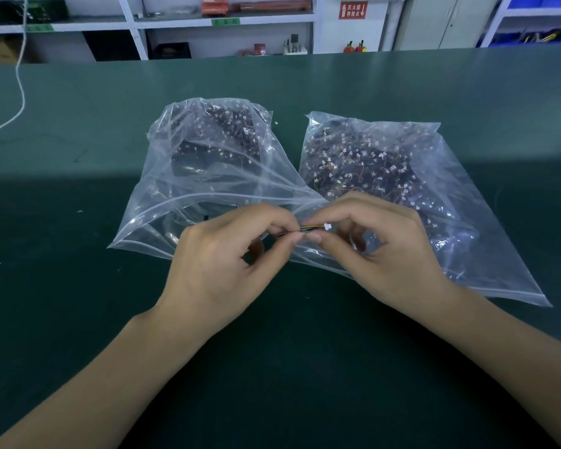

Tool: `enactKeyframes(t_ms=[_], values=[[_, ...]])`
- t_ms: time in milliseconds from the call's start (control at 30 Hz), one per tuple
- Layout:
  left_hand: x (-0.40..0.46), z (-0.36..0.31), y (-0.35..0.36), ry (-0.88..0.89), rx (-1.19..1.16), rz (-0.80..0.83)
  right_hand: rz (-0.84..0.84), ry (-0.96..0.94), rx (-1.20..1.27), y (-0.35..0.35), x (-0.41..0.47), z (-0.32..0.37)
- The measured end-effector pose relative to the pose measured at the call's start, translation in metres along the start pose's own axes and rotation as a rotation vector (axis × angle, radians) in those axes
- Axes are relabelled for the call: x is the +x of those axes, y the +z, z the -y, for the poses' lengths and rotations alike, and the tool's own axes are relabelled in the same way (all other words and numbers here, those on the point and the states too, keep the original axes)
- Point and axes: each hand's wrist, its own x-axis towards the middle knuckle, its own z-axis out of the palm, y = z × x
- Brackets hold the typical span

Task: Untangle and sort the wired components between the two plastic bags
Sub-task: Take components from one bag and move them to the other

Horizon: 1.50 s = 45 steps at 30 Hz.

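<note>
Wired component (pixel 314 228) held above the near edges of both bags, long axis roughly horizontal — white connector end pointing right, wires running left. Left hand (pixel 227 254) pinches the wire end between thumb and forefinger; right hand (pixel 379 244) pinches near the connector. Left bag (pixel 162 176) and right bag (pixel 460 196) lie side by side on the green tabletop (pixel 78 286), both holding tangled components.

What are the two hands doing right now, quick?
Left hand: fingers pinching one end of a small wired component.
Right hand: fingers pinching the same wired component near its white plug.
</note>
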Motion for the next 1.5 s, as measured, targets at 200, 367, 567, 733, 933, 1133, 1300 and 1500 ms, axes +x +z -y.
enactKeyframes(t_ms=[200,367,567,733,933,1133,1300,1500], values=[[-0.0012,-0.0072,0.0027,-0.099,-0.070,-0.021,-0.039,0.090,0.056,-0.0019,0.0004,0.0013],[0.0021,-0.0091,0.0023,-0.150,-0.087,-0.015,-0.054,0.195,0.158,0.0025,-0.0008,0.0064],[0.0008,-0.0066,0.0022,-0.161,-0.052,0.032,-0.039,0.189,0.166,0.0014,0.0001,0.0070],[0.0006,-0.0068,0.0017,-0.146,-0.053,0.007,-0.052,0.208,0.170,0.0044,-0.0007,0.0064],[-0.0009,-0.0047,0.0031,-0.153,-0.023,0.050,-0.026,0.215,0.154,0.0038,0.0001,0.0056],[-0.0011,-0.0064,0.0036,-0.166,-0.020,0.053,-0.018,0.213,0.131,0.0011,0.0003,0.0060],[-0.0009,-0.0057,0.0037,-0.166,-0.002,0.068,-0.006,0.217,0.135,0.0009,-0.0005,0.0053],[-0.0006,-0.0046,0.0037,-0.161,0.005,0.089,0.003,0.221,0.139,0.0023,-0.0007,0.0050]])
